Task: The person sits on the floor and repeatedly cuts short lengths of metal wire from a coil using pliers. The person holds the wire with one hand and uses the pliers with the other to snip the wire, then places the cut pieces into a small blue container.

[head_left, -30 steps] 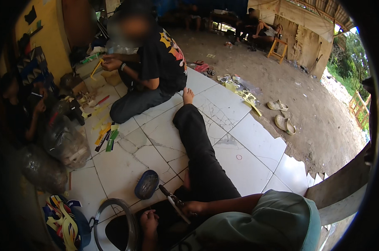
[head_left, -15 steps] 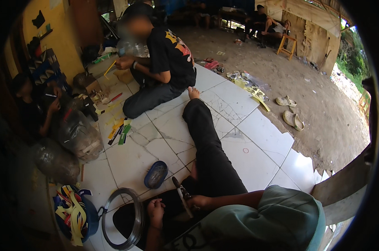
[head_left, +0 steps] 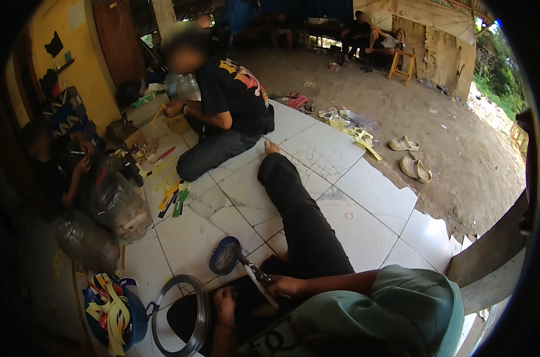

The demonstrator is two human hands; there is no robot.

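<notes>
My right hand (head_left: 283,287) is closed around a long metal hand tool (head_left: 259,279) with a dark end and a pale, shiny body. Its exact kind is unclear. The dark end overlaps the edge of a blue oval dish (head_left: 225,254) on the tiles; I cannot tell if they touch. Over my lap, my left hand (head_left: 225,304) is closed with its fingertips together, and what it grips, if anything, is too small to make out. Left of that hand, a coil of metal wire (head_left: 203,318) rests partly against my dark-trousered leg.
A blue tub (head_left: 140,315) of coloured strips stands left of the coil. Filled plastic bags (head_left: 120,202) lie farther left, near a seated person. Across the tiles (head_left: 222,217), a person in black (head_left: 231,98) kneels holding a yellow strip. Clogs (head_left: 414,169) lie on the dirt floor.
The view has shifted slightly. The tool in my right hand has its dark end closer to the dish now. My left fingertips have turned a little upward and toward the tool.
</notes>
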